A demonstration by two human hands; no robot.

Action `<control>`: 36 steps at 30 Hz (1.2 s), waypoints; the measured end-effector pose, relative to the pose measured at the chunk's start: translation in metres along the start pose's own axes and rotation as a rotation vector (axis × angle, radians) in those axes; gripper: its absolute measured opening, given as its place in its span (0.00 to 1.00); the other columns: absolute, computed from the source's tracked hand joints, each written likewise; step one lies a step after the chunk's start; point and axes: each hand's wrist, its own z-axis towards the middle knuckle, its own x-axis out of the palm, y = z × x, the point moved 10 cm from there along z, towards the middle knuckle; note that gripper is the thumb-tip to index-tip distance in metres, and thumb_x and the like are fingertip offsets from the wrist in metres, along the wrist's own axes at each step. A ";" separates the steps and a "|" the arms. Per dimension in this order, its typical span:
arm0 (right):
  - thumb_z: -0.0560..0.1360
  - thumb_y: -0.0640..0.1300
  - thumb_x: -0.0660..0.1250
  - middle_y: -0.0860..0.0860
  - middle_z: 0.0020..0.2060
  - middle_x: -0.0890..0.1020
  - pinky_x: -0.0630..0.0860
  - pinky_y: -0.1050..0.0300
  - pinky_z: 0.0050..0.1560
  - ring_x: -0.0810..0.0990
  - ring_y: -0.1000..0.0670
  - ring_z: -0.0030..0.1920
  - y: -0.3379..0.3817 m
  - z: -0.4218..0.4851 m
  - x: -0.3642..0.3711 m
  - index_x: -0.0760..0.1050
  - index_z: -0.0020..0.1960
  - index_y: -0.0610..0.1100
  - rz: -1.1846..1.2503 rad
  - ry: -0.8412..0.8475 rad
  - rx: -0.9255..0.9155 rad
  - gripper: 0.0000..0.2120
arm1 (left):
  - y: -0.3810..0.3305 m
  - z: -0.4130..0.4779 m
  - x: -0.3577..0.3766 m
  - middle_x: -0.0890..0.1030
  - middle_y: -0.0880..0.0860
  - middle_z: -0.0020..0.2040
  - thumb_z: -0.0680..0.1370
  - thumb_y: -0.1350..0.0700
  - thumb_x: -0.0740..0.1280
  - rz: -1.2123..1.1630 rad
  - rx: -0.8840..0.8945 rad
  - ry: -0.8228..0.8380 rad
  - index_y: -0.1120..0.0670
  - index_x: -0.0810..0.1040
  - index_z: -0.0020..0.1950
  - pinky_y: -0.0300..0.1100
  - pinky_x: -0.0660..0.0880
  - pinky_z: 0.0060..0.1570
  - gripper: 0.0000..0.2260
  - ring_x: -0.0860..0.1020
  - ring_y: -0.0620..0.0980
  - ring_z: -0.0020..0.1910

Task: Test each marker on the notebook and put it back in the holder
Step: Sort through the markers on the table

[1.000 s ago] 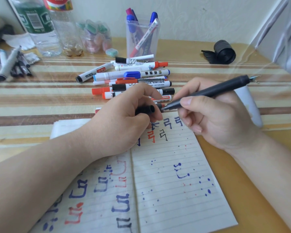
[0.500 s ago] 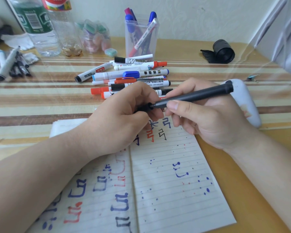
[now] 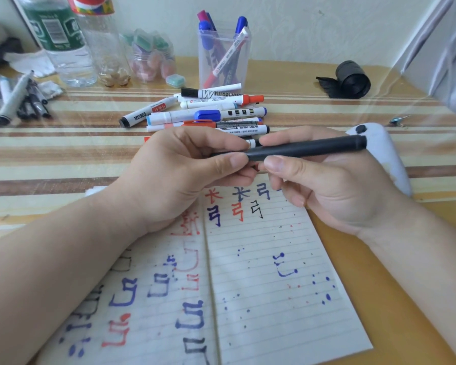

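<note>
Thumb and fingers of my left hand (image 3: pixel 174 175) pinch the cap end of the black marker (image 3: pixel 308 148) while my right hand (image 3: pixel 334 188) grips its barrel, level above the top edge of the notebook (image 3: pixel 261 246), probably to press the cap shut squarely.

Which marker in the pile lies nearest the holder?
The white WHITEBOARD marker with a black cap; it lies farthest back, just before the holder.
</note>
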 end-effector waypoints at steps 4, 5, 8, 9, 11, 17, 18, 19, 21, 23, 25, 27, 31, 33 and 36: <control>0.67 0.43 0.79 0.46 0.41 0.86 0.68 0.61 0.26 0.77 0.49 0.35 -0.003 -0.001 0.008 0.87 0.49 0.52 -0.014 0.057 0.032 0.11 | 0.000 -0.001 0.005 0.86 0.61 0.40 0.70 0.60 0.74 0.005 -0.032 0.040 0.59 0.86 0.43 0.41 0.82 0.36 0.04 0.85 0.54 0.35; 0.67 0.45 0.80 0.45 0.41 0.87 0.67 0.61 0.26 0.76 0.49 0.33 -0.004 -0.001 0.009 0.87 0.50 0.52 -0.012 0.073 0.038 0.12 | -0.001 -0.001 0.007 0.85 0.60 0.39 0.71 0.59 0.74 0.017 -0.031 0.057 0.59 0.85 0.43 0.41 0.81 0.33 0.04 0.84 0.53 0.33; 0.69 0.45 0.76 0.52 0.33 0.83 0.59 0.58 0.26 0.68 0.50 0.29 -0.006 0.000 0.011 0.86 0.52 0.51 0.000 0.105 0.035 0.11 | -0.001 -0.001 0.010 0.83 0.58 0.37 0.74 0.58 0.71 0.060 -0.014 0.086 0.57 0.82 0.42 0.40 0.75 0.29 0.03 0.78 0.51 0.30; 0.69 0.46 0.77 0.52 0.31 0.80 0.57 0.57 0.26 0.66 0.50 0.29 -0.006 0.000 0.009 0.86 0.53 0.50 0.009 0.101 0.037 0.12 | -0.001 -0.001 0.009 0.82 0.57 0.36 0.75 0.58 0.70 0.070 -0.007 0.072 0.57 0.81 0.42 0.40 0.73 0.28 0.03 0.76 0.50 0.29; 0.66 0.51 0.78 0.48 0.30 0.76 0.57 0.58 0.27 0.65 0.49 0.28 -0.003 0.002 0.000 0.86 0.53 0.49 0.055 0.040 0.037 0.17 | -0.002 0.001 0.004 0.79 0.56 0.33 0.75 0.58 0.70 0.049 0.014 0.011 0.56 0.79 0.40 0.41 0.71 0.28 0.04 0.71 0.49 0.28; 0.73 0.45 0.74 0.53 0.25 0.73 0.61 0.63 0.25 0.65 0.53 0.24 0.012 -0.001 -0.009 0.83 0.44 0.45 -0.138 -0.021 -0.077 0.04 | -0.005 -0.001 -0.004 0.68 0.54 0.26 0.74 0.61 0.69 -0.057 0.006 -0.099 0.56 0.72 0.34 0.37 0.62 0.24 0.11 0.58 0.52 0.26; 0.75 0.43 0.72 0.56 0.24 0.73 0.62 0.64 0.26 0.66 0.56 0.24 0.013 -0.002 -0.001 0.82 0.44 0.44 -0.183 0.018 -0.099 0.03 | -0.004 -0.002 -0.003 0.66 0.55 0.26 0.74 0.61 0.68 -0.061 -0.014 -0.091 0.56 0.69 0.34 0.36 0.61 0.23 0.11 0.56 0.53 0.27; 0.76 0.42 0.70 0.58 0.24 0.74 0.63 0.68 0.28 0.66 0.59 0.24 0.013 -0.003 0.006 0.81 0.44 0.43 -0.206 0.047 -0.112 0.03 | -0.003 -0.004 -0.002 0.66 0.55 0.26 0.74 0.60 0.67 -0.065 -0.039 -0.078 0.56 0.66 0.34 0.35 0.59 0.24 0.12 0.55 0.53 0.27; 0.76 0.42 0.68 0.59 0.24 0.75 0.64 0.72 0.29 0.68 0.60 0.23 0.014 -0.004 0.014 0.79 0.46 0.41 -0.222 0.072 -0.124 0.04 | -0.003 -0.006 0.002 0.66 0.57 0.26 0.76 0.58 0.62 -0.066 -0.081 -0.043 0.57 0.68 0.35 0.35 0.57 0.25 0.10 0.55 0.51 0.26; 0.76 0.42 0.69 0.59 0.23 0.75 0.63 0.72 0.29 0.68 0.60 0.22 0.016 -0.004 0.019 0.79 0.46 0.40 -0.216 0.082 -0.122 0.05 | -0.005 -0.007 0.003 0.66 0.57 0.26 0.79 0.56 0.57 -0.030 -0.094 -0.042 0.59 0.73 0.36 0.37 0.56 0.26 0.14 0.54 0.52 0.27; 0.76 0.42 0.70 0.59 0.22 0.73 0.62 0.70 0.28 0.66 0.60 0.22 0.015 -0.001 0.019 0.78 0.43 0.41 -0.195 0.072 -0.107 0.05 | -0.010 -0.008 -0.001 0.63 0.56 0.25 0.82 0.56 0.55 0.055 -0.071 -0.118 0.59 0.73 0.35 0.38 0.55 0.26 0.17 0.54 0.53 0.26; 0.76 0.45 0.72 0.59 0.22 0.71 0.60 0.66 0.26 0.62 0.59 0.22 0.017 0.001 0.022 0.76 0.41 0.44 -0.140 0.064 -0.096 0.08 | -0.019 -0.008 -0.005 0.59 0.54 0.24 0.82 0.57 0.56 0.079 -0.024 -0.196 0.59 0.69 0.31 0.37 0.55 0.27 0.20 0.54 0.51 0.23; 0.74 0.46 0.74 0.58 0.22 0.68 0.56 0.64 0.26 0.59 0.57 0.21 0.020 0.002 0.032 0.74 0.38 0.46 -0.025 0.075 -0.079 0.11 | -0.032 -0.008 -0.006 0.58 0.51 0.23 0.85 0.58 0.56 0.046 0.051 -0.242 0.58 0.64 0.31 0.35 0.56 0.27 0.21 0.54 0.49 0.22; 0.71 0.48 0.74 0.56 0.22 0.65 0.52 0.62 0.26 0.56 0.55 0.21 0.019 0.001 0.032 0.74 0.36 0.46 0.026 0.073 -0.051 0.11 | -0.037 -0.008 -0.003 0.59 0.51 0.22 0.85 0.57 0.56 0.079 0.089 -0.221 0.57 0.64 0.31 0.35 0.58 0.27 0.21 0.55 0.49 0.21; 0.69 0.48 0.73 0.52 0.22 0.63 0.51 0.60 0.27 0.54 0.54 0.22 0.018 -0.001 0.030 0.74 0.36 0.45 0.045 0.056 -0.019 0.10 | -0.040 -0.009 -0.002 0.62 0.50 0.21 0.81 0.52 0.58 0.195 0.115 -0.197 0.54 0.66 0.29 0.36 0.58 0.25 0.20 0.58 0.48 0.20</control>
